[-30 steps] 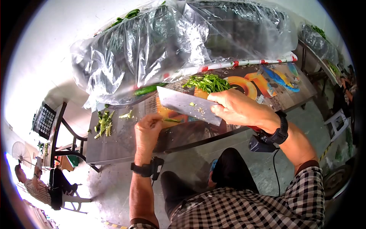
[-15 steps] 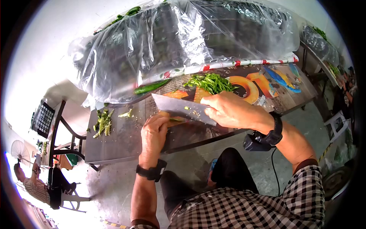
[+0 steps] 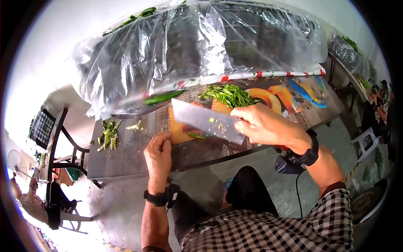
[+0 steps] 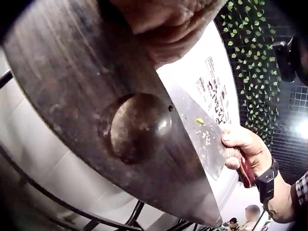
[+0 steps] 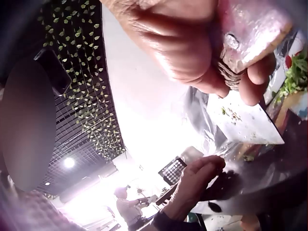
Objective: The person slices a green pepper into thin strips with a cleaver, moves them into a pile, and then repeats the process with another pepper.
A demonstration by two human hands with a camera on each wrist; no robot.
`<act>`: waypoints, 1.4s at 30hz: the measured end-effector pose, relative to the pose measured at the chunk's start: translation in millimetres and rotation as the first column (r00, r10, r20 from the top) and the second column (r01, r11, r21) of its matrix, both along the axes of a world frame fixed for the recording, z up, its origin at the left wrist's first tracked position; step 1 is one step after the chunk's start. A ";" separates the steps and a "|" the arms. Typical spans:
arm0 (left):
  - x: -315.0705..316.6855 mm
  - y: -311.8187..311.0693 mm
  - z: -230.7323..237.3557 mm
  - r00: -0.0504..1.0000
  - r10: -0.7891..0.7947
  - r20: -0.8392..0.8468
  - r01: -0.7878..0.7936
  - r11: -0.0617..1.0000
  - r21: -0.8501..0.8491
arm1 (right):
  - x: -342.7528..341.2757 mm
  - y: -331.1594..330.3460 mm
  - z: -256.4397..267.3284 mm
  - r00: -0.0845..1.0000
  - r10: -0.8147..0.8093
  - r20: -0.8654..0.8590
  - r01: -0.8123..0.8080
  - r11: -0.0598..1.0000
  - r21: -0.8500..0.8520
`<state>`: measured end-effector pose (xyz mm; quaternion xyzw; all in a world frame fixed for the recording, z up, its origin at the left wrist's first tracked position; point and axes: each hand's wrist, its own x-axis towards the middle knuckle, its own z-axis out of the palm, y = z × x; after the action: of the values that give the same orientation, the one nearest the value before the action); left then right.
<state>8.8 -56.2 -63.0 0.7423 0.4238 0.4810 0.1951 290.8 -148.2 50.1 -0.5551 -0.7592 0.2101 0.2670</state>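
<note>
Right grip (image 3: 268,127) holds the cleaver (image 3: 195,117) aslant; left grip (image 3: 158,156) loosely curled

Surface (image 3: 126,161) is a dark wood-grain top, colourful print (image 3: 289,95) toward its right end. Heap of green strips (image 3: 228,95) sits mid-surface, long green pepper (image 3: 161,98) at the back by the plastic sheeting (image 3: 168,59), small green piece (image 3: 195,135) nearer the front edge. Left end carries a clump of green trimmings (image 3: 109,135), pale scrap (image 3: 134,126) just beside.
</note>
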 end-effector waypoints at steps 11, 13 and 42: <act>4.7 -4.2 3.9 0.998 -0.014 -0.057 0.017 0.999 0.051 | 37.4 1.2 -3.0 0.967 -0.240 0.089 0.243 0.970 -0.027; 4.9 -3.4 3.7 0.997 -0.021 -0.076 0.025 0.998 0.049 | 55.0 -2.6 3.6 0.935 -0.346 0.082 0.349 0.937 -0.026; 10.0 -6.2 5.9 0.993 -0.035 -0.114 0.045 0.995 0.092 | 82.7 0.4 -7.0 0.866 -0.466 -0.182 0.438 0.881 -0.177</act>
<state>18.7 -62.5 -57.1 0.7848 0.3959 0.4541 0.1452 373.6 -147.8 43.1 -0.7072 -0.5583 0.2503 0.3543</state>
